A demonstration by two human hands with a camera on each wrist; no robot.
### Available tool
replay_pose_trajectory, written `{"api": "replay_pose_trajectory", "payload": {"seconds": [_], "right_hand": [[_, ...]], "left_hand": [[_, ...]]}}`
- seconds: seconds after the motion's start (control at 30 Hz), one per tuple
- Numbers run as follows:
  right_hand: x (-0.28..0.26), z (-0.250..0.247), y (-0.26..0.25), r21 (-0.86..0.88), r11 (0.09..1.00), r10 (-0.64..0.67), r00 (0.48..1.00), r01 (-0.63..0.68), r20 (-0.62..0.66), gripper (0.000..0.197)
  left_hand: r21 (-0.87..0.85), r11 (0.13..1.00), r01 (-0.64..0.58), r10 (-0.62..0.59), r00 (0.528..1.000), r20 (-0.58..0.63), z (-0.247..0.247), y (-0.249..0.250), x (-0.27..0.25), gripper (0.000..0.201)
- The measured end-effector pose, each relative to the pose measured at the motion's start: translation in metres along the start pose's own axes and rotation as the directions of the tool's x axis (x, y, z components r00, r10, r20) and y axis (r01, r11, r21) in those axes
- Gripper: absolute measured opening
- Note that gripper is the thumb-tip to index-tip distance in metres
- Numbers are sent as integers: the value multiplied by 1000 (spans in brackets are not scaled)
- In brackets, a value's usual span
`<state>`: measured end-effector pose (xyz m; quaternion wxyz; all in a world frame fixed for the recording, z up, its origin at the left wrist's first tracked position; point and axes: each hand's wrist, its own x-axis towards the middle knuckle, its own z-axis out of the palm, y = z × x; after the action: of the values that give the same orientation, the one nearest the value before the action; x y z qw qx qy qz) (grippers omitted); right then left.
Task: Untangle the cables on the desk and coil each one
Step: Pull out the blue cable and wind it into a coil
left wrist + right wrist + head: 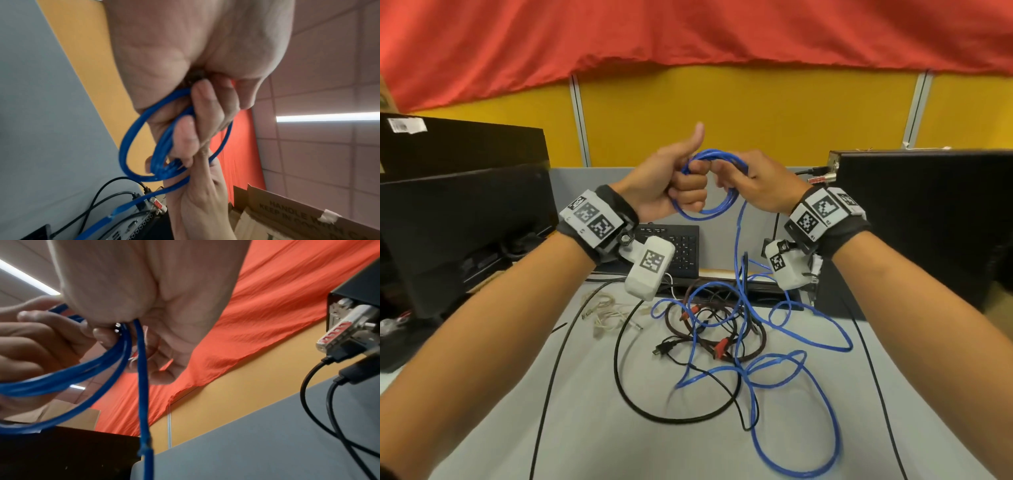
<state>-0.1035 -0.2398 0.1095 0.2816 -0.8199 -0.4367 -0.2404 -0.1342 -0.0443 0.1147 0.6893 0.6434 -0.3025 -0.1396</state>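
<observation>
Blue cable (pixel 736 246): smooth plastic jacket, slight sheen. Brown cable (pixel 758 346): matt, looks braided. Desk (pixel 592 394): grey, matt, smooth. Red curtain (pixel 688 31): thin cloth, wrinkled. Cardboard box (pixel 298 216): matt brown paperboard. Wrist bands (pixel 619 205): dark fabric. Computer port (pixel 337 331): shiny metal.

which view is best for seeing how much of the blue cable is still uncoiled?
Head view: it shows the blue cable running from the coil held between the left hand and right hand down to loose loops on the desk, among other cables. Both wrist views show only the coil at the fingers and one strand leading away.
</observation>
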Motion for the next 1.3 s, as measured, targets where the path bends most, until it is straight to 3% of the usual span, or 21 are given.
{"api": "replay_pose_trajectory", "payload": {"seconds": [0.13, 0.27, 0.4, 0.57, 0.7, 0.9, 0.97, 1.03, 1.1, 1.17, 1.3], "right_hand": [[-2, 8, -1, 147, 988, 38, 996, -50, 82, 47], [2, 13, -1, 327, 937, 122, 992, -121, 16, 30], [5, 1, -2, 357, 920, 176, 984, -163, -5, 41], [6, -13, 1, 133, 991, 48, 990, -31, -129, 28], [1, -26, 18, 239, 965, 160, 962, -106, -220, 24], [-8, -21, 29, 356, 914, 266, 950, -195, -162, 29], [-11, -19, 32, 290, 919, 302, 950, -268, -78, 34], [-12, -12, 32, 93, 930, 347, 932, -357, 103, 57], [-13, 0, 31, -170, 909, 416, 866, -382, 277, 84], [-11, 11, 24, -351, 878, 452, 803, -324, 388, 95], [-14, 31, 6, -315, 912, 409, 661, -264, 629, 90]], "left_hand": [[101, 994, 31, -25, 998, -53, -3, 0, -5, 50], [120, 992, -27, 47, 984, -169, -5, 0, -7, 45], [171, 985, -28, 74, 960, -270, -7, -1, -6, 43], [215, 977, 10, 45, 967, -250, -14, -2, -9, 43], [153, 988, 17, 16, 976, -215, -22, -4, -13, 47], [86, 995, -47, 62, 980, -188, -31, -9, -10, 45], [14, 995, -94, 95, 974, -205, -38, -7, -11, 42], [-48, 989, -141, 121, 948, -296, -46, -2, -7, 40], [-23, 986, -163, 137, 890, -435, -51, 2, 0, 40], [45, 985, -169, 166, 822, -545, -54, 4, 7, 40], [153, 976, -156, 219, 717, -662, -59, 4, 16, 40]]}}
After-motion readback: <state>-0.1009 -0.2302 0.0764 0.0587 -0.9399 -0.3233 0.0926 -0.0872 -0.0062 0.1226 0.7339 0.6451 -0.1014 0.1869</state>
